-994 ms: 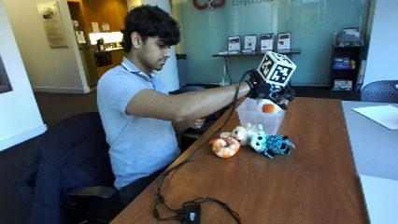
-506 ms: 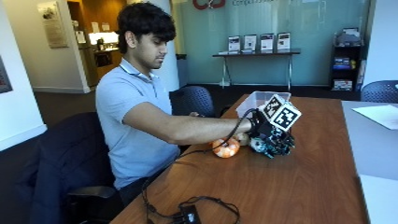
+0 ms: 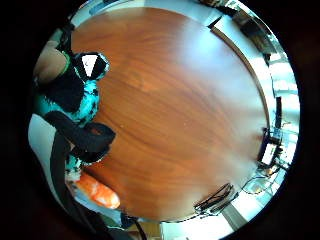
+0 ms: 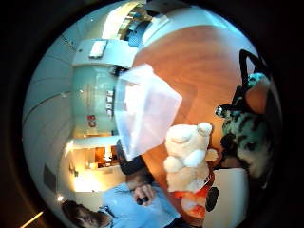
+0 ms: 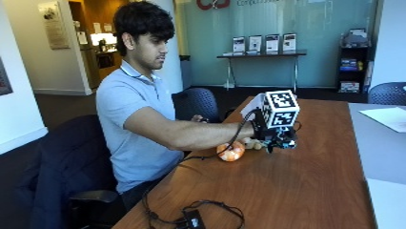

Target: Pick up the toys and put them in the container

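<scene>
The outside camera stands past the table's near end, looking along the wooden table (image 5: 304, 181) at the seated person from the side. The little-finger palm camera looks down onto the tabletop, close against a teal toy (image 3: 75, 107). The thumb-side one faces the container (image 4: 142, 111) and cream bear (image 4: 187, 159). Both palm views share the teal toy.

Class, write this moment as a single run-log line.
stage: grasp | right hand grips teal toy | orange toy, cream bear: on table | container: beside bear
</scene>
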Motion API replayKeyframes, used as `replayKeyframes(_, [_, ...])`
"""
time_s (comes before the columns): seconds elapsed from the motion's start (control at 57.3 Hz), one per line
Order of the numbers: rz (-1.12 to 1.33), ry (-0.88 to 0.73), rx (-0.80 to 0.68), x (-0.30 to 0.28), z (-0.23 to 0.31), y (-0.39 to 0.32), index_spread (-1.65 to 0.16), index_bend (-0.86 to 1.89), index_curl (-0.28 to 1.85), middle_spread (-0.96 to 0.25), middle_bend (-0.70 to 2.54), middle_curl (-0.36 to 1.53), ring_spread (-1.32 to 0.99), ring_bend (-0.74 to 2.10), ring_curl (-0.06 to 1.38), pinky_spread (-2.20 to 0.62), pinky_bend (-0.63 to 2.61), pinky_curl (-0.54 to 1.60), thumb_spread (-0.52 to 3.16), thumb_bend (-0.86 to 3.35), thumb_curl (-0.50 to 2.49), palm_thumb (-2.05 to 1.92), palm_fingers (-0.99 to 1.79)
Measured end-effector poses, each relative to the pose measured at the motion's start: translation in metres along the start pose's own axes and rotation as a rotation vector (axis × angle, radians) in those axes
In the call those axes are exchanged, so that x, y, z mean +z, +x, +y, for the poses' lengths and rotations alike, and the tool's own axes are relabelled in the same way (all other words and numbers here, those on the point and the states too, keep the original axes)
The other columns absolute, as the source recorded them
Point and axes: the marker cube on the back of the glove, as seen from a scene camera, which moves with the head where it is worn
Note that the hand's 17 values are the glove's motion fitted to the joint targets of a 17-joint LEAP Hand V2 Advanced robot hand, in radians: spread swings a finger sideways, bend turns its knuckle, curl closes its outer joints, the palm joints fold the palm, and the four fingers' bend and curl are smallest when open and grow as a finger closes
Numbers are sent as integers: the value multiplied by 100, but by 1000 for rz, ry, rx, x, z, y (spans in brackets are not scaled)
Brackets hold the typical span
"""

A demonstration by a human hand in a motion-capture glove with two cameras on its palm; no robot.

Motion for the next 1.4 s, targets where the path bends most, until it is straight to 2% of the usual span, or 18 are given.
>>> replayKeyframes(0.192, [-100, 119, -58, -63, -11, -47, -19, 41, 54, -1, 33, 20, -20, 76, 36, -38, 97, 36, 90, 15, 75, 82, 91])
replayKeyframes(0.419, [-90, 196, -258, -114, -30, -169, -17, 38, 57, -2, 34, 24, -21, 74, 38, -39, 93, 37, 71, 11, 83, 85, 95])
replayKeyframes(0.611, [-57, 117, -396, -97, -41, -251, -16, 36, 59, -3, 32, 27, -21, 72, 40, -39, 92, 37, 63, 8, 88, 87, 95])
replayKeyframes(0.715, [-29, -65, -410, -71, -42, -270, -16, 34, 60, -3, 28, 28, -20, 69, 40, -38, 93, 38, 62, 7, 90, 87, 90])
replayKeyframes(0.768, [7, -224, -397, -57, -38, -268, -17, 34, 62, -2, 20, 26, -18, 64, 40, -36, 96, 40, 68, 8, 90, 87, 73])
replayKeyframes(0.802, [18, -299, -385, -50, -35, -264, -19, 37, 65, -1, 8, 24, -15, 43, 37, -33, 111, 45, 76, 12, 91, 89, 38])
replayKeyframes(0.855, [9, -332, -381, -44, -31, -256, -23, 29, 65, 1, 7, 22, -9, 23, 35, -26, 126, 50, 93, 14, 89, 86, -11])
replayKeyframes(0.907, [7, -314, -383, -42, -25, -243, -26, 20, 58, 2, 7, 20, -5, 11, 26, -19, 127, 47, 108, 13, 85, 77, -22])
replayKeyframes(1.047, [30, -326, -361, -43, 4, -197, -31, 23, 51, 3, 10, 17, 0, 9, 16, -7, 123, 42, 132, 4, 71, 55, -21])
replayKeyframes(1.239, [40, -408, -245, -37, 71, -107, -32, 21, 49, 3, 12, 17, 2, 13, 14, 1, 118, 39, 150, 3, 59, 46, -20])
replayKeyframes(1.396, [19, -466, -135, -4, 140, -32, -33, 17, 45, 3, 13, 18, 2, 15, 14, 4, 112, 36, 156, 3, 53, 44, -20])
